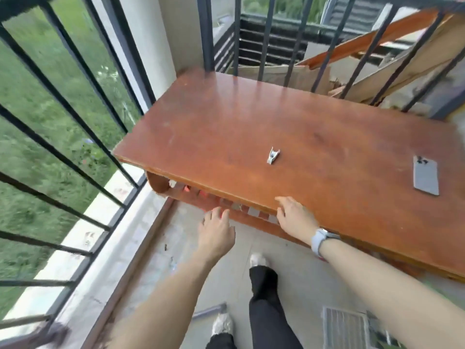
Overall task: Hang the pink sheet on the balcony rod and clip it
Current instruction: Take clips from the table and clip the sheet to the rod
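Note:
A small metal clip (272, 155) lies alone on the top of a brown wooden table (226, 122). Pink cloth (187, 189) shows in small patches on the slatted shelf under the table top, mostly hidden by the table's front edge. My left hand (216, 227) reaches toward that lower shelf, fingers straight, holding nothing. My right hand (294, 214) rests with relaxed fingers on the table's front edge; a watch is on its wrist. Black balcony railing bars (75, 117) run along the left side.
A grey phone (426, 175) lies at the table's right end. Behind the table, more railing bars (264, 39) and stacked wooden boards (377, 56). My legs and shoes (261, 306) stand on the concrete floor; a floor grate (344, 328) sits lower right.

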Demonstrator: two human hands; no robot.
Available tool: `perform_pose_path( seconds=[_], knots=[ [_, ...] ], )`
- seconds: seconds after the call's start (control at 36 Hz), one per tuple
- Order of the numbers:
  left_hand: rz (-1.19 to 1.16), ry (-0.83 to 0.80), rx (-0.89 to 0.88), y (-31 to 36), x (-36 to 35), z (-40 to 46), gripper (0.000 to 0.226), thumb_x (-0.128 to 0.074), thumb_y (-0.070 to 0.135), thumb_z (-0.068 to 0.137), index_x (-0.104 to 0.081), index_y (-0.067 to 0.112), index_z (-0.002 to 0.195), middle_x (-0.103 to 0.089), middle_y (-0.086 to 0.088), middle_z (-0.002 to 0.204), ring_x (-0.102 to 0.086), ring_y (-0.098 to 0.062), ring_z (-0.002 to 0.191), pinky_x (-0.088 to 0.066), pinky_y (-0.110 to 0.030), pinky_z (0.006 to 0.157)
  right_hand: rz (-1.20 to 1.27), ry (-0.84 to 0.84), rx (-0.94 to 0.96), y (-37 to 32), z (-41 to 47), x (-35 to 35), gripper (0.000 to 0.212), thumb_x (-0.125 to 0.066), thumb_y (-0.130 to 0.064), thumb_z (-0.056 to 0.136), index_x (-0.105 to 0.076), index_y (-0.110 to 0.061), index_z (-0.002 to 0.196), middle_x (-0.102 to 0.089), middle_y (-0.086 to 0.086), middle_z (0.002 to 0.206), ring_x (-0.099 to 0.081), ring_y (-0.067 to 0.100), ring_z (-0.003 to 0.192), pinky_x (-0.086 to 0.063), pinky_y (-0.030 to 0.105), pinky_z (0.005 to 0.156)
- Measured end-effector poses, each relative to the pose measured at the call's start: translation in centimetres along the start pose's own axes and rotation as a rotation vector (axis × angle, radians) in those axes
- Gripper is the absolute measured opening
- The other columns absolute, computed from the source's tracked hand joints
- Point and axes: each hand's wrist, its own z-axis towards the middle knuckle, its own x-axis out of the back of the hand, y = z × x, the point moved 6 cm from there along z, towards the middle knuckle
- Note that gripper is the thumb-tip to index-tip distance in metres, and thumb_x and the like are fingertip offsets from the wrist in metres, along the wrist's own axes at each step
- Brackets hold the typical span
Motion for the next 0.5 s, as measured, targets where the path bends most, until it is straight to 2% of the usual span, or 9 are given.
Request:
perform_pose_path(
  seconds=[0.11, 0.19, 0.28, 0.39, 0.5],
  knots=[
    [0.025, -0.014, 0.033, 1.9, -1.1, 6.1, 0.048, -0.041, 0.03, 0.091, -0.03, 0.019, 0.136, -0.031, -0.007, 0.144, -0.029, -0.027, 0.131, -0.028, -0.04, 0.103, 0.06, -0.017, -0.046, 2.2, 8.8, 2.2, 0.04, -0.035, -0.021, 0.095, -0.041, -0.012, 0.133, -0.048, 0.011, 0.131, -0.048, 0.029, 0.117, -0.041, 0.038, 0.096],
    [0.015, -0.026, 0.068, 2.8, -1.9, 9.8, 0.055, -0.04, 0.033, 0.092, -0.022, 0.02, 0.142, -0.016, -0.009, 0.152, -0.017, -0.03, 0.137, -0.026, -0.042, 0.107, 0.152, -0.003, -0.097, 3.8, 14.5, 3.1, 0.037, -0.037, -0.018, 0.094, -0.044, -0.008, 0.128, -0.051, 0.015, 0.125, -0.048, 0.032, 0.115, -0.04, 0.039, 0.095],
    [0.02, -0.033, 0.084, 3.5, -2.7, 12.5, 0.063, -0.041, 0.042, 0.091, -0.013, 0.025, 0.145, -0.004, -0.007, 0.155, -0.004, -0.029, 0.142, -0.019, -0.044, 0.112, 0.213, -0.012, -0.158, 4.9, 18.9, 3.3, 0.03, -0.039, -0.02, 0.094, -0.048, -0.006, 0.119, -0.054, 0.016, 0.12, -0.051, 0.034, 0.11, -0.04, 0.038, 0.087],
    [0.06, -0.095, 0.128, 3.6, -4.1, 14.8, 0.071, -0.039, 0.051, 0.089, -0.002, 0.029, 0.146, 0.007, -0.005, 0.156, 0.009, -0.03, 0.141, -0.007, -0.051, 0.113, 0.294, -0.037, -0.308, 5.9, 22.9, 2.7, 0.047, -0.045, -0.032, 0.093, -0.042, 0.001, 0.125, -0.052, 0.021, 0.125, -0.048, 0.037, 0.116, -0.038, 0.037, 0.091],
    [0.098, -0.132, 0.176, 3.3, -5.4, 15.4, 0.072, -0.032, 0.058, 0.088, 0.001, 0.032, 0.145, 0.009, -0.004, 0.155, 0.012, -0.029, 0.141, 0.001, -0.052, 0.113, 0.272, -0.093, -0.322, 5.9, 24.9, 1.7, 0.053, -0.049, -0.042, 0.089, -0.041, 0.001, 0.117, -0.056, 0.02, 0.117, -0.053, 0.037, 0.107, -0.041, 0.037, 0.085]
  ],
)
